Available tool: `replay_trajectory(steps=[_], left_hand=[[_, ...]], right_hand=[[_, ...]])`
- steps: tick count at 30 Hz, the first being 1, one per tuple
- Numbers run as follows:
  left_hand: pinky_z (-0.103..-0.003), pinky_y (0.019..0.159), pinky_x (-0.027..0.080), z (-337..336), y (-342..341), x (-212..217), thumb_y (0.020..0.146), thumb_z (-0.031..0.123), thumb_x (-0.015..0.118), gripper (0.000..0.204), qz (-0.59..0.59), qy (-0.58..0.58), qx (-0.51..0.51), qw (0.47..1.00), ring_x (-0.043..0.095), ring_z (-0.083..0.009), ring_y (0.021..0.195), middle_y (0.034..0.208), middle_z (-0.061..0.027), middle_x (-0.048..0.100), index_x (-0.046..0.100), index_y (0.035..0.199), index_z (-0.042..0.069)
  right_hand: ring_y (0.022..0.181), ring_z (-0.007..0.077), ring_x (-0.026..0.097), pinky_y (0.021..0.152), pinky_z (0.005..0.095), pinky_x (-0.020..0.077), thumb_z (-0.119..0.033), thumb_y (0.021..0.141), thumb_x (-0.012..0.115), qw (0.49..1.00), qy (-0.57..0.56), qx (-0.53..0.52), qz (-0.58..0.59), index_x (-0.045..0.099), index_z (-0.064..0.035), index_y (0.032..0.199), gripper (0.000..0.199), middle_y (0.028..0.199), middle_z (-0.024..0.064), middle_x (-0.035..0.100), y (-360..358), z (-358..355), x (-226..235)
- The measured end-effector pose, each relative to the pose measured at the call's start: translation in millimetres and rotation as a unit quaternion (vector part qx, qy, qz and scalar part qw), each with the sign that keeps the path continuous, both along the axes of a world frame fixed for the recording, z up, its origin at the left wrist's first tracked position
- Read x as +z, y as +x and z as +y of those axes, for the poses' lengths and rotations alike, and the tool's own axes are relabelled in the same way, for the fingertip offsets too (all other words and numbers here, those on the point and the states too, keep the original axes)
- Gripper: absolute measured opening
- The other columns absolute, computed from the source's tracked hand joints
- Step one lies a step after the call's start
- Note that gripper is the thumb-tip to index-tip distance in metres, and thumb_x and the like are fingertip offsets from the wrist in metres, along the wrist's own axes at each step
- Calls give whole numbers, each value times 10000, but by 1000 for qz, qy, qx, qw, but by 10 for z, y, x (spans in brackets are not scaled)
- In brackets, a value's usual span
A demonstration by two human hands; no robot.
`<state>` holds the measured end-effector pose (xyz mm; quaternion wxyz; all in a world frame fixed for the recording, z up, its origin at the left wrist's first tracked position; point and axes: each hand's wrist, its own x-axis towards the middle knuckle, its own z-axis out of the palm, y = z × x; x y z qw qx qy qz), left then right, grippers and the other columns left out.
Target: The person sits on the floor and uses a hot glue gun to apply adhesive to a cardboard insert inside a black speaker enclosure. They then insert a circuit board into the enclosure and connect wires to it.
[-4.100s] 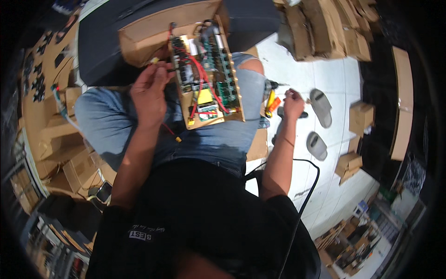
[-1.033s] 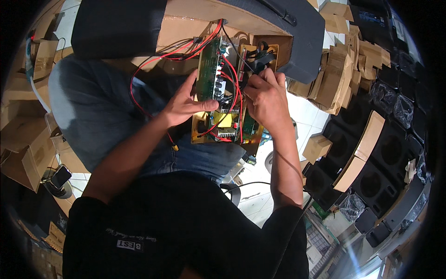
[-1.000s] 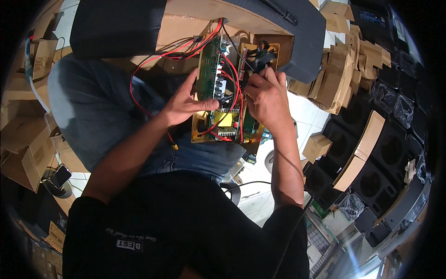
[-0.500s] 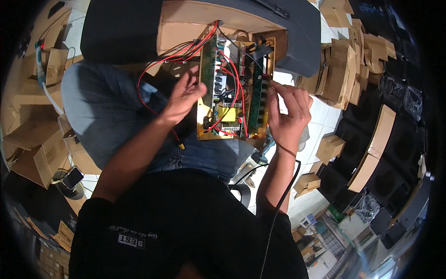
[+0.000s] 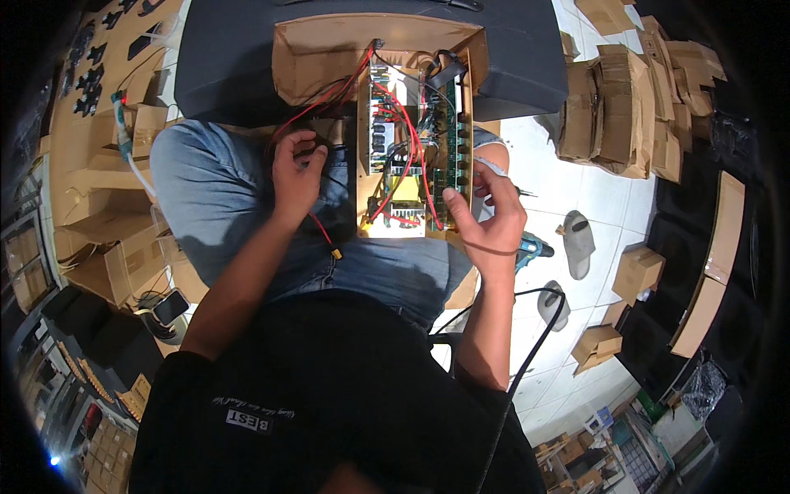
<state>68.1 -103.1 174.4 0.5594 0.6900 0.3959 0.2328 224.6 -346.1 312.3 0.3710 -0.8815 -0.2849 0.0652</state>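
An amplifier module [image 5: 406, 189] rests across my lap, its circuit boards, yellow transformer and red wires exposed. My left hand [image 5: 298, 177] is left of it, fingers curled around a red wire [image 5: 321, 226] that ends in a yellow connector [image 5: 336, 253]; part of that wire is hidden by the hand. On the other side, my right hand [image 5: 494, 210] grips the module's right edge, the thumb over the green board [image 5: 445, 177] and the bent fingers outside. Behind the module lies an opened cardboard-coloured compartment [image 5: 321, 49] in a black speaker cabinet [image 5: 222, 58].
A teal power drill [image 5: 533, 247] lies on the tiled floor to the right, near two grey slippers [image 5: 579, 243]. Stacked cardboard [image 5: 621, 111] is farther right. At left stand open boxes [image 5: 115, 247] and a phone [image 5: 171, 306]. A black cable [image 5: 527, 362] crosses my right forearm.
My left hand has moved left, away from the board's edge, and its fingers have curled. My right hand has slid down the module's right side, its thumb now over the board.
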Motion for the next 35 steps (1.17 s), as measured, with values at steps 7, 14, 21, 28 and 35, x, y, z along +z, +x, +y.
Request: replay_trajectory(steps=[7,14,21,28,35], left_hand=[[-387,952,504,18,-198,22,877,91,753,327,57,84,0,995,625,-266,1112,1145,-115,606,637,1182,65],[-395,961,494,49,-191,-4,857,91,763,338,40,89,-12,995,627,-282,1102,1138,-128,614,643,1172,77],[-383,956,510,56,-180,-64,853,86,772,336,15,57,-23,998,647,-269,1077,1132,-135,636,649,1166,69],[-372,957,519,43,-164,-47,864,81,772,348,2,16,-28,999,659,-242,1093,1135,-122,659,644,1186,54],[-524,1185,335,291,-329,542,908,273,764,340,203,192,-419,864,604,-271,1245,1245,-141,676,665,1193,116]], right_hand=[[887,202,716,792,318,572,36,795,693,977,-17,34,211,453,-40,1507,755,1036,167,746,-86,-137,72],[522,173,606,595,313,512,45,736,581,984,-56,38,167,486,-39,1507,782,876,200,751,46,-153,184],[626,183,675,649,312,534,41,758,572,978,-99,21,181,469,-38,1514,767,998,253,745,139,-129,268],[850,296,735,780,362,570,-29,830,664,989,-75,-15,123,536,-28,1441,624,1132,222,731,16,-144,233],[1021,336,709,918,429,550,-97,862,723,997,-7,-27,-70,625,16,1315,477,1179,217,705,-127,-77,410]])
